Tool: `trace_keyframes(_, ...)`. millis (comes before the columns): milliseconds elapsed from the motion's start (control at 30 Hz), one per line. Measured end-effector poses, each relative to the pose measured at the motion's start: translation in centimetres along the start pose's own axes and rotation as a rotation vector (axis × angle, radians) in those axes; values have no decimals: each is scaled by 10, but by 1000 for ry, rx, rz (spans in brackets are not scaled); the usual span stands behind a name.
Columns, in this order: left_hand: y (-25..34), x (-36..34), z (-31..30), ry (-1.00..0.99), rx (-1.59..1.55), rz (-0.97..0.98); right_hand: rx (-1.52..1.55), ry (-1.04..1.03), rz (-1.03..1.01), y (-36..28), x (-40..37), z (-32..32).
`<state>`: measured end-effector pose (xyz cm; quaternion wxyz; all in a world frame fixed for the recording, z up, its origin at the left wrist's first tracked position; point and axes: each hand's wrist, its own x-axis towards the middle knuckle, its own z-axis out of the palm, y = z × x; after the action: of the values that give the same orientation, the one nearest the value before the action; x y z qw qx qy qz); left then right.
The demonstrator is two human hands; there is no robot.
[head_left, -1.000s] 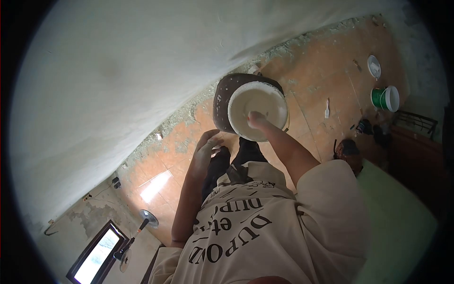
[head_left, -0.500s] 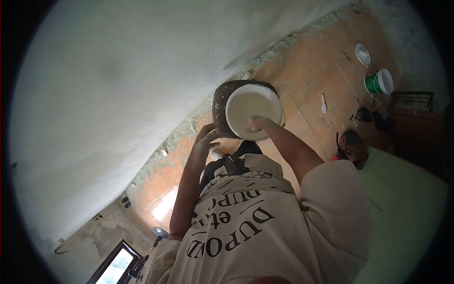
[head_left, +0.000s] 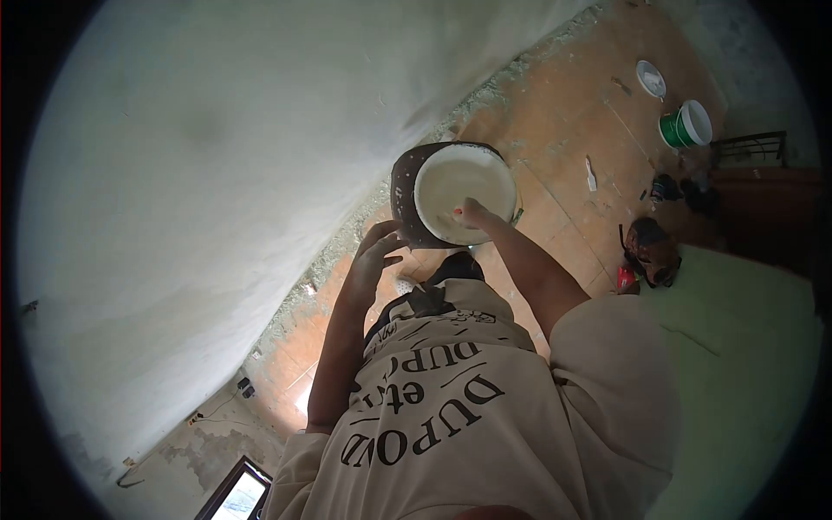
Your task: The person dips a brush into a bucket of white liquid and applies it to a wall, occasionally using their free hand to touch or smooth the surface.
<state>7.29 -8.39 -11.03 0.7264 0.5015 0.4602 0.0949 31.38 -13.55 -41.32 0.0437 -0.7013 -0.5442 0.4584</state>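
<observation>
A wide white bucket [head_left: 426, 173] stands on a dark brown, paint-spotted seat [head_left: 406, 186] beside the wall. Pale, creamy material [head_left: 468, 182] lies inside it. My right hand [head_left: 473, 215] reaches over the bucket's near rim with its fingers closed; a small red bit shows at the fist, but I cannot tell what it holds. Close to the seat's near left corner, my left hand [head_left: 378, 246] has its fingers apart and holds nothing.
A pale plastered wall [head_left: 243, 147] rises on the left, with crumbled debris along its foot. On the tiled floor lie a white-handled brush [head_left: 591, 173], a green and white bucket [head_left: 685, 126], a white lid [head_left: 651, 79] and a dark backpack [head_left: 652, 251]. A green surface [head_left: 737, 347] is at right.
My right hand has shifted slightly within the bucket, and a red bit now shows at it. My left hand stays by the seat. The view has tilted slightly.
</observation>
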Motion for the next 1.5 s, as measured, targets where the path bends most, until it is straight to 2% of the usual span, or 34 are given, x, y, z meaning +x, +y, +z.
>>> trace_keyframes(67,-2,-1,-1,-5,-4,-5,92,36,69,-2,-6,-1)
trace_keyframes(133,-6,-3,-1,-10,-9,-16,-227,39,-5,3,-19,3)
trace_keyframes(167,-7,-4,-1,-12,-5,-18,-224,39,-1,2,-21,5)
trace_keyframes(233,-9,-4,1,-19,3,-19,-326,-109,87,-12,-30,-3)
trace_keyframes(367,-8,-5,4,-37,18,-23,-286,-125,66,-23,-29,-8)
trace_keyframes(433,-8,-4,6,-48,23,-12,-65,-11,198,-13,-19,-12)
trace_keyframes(467,-9,-4,5,-60,19,-11,-63,-4,203,-6,-19,-13)
trace_keyframes(533,-9,-3,7,-82,18,-11,-322,-214,237,-9,-37,-34)
trace_keyframes(667,-6,-3,14,-105,62,-32,-504,-191,208,-15,-73,-45)
trace_keyframes(733,-6,-2,15,-116,73,-37,-334,47,308,-11,-78,-41)
trace_keyframes(767,-7,-1,16,-118,80,-44,-335,52,315,-8,-83,-39)
trace_keyframes(833,-10,1,18,-132,86,-51,-343,210,283,1,-93,-33)
trace_keyframes(867,-11,3,18,-135,83,-43,-342,213,292,6,-96,-33)
trace_keyframes(933,-12,5,18,-145,83,-38,-483,43,275,11,-102,-38)
trace_keyframes(1067,-12,10,21,-169,64,-38,-531,138,251,22,-103,-34)
trace_keyframes(1367,-11,10,18,-212,89,-35,-556,97,306,17,-108,-44)
trace_keyframes(1433,-11,9,18,-218,84,-35,-420,107,310,17,-113,-47)
trace_keyframes(1500,-12,9,17,-209,92,-42,-440,81,321,17,-116,-46)
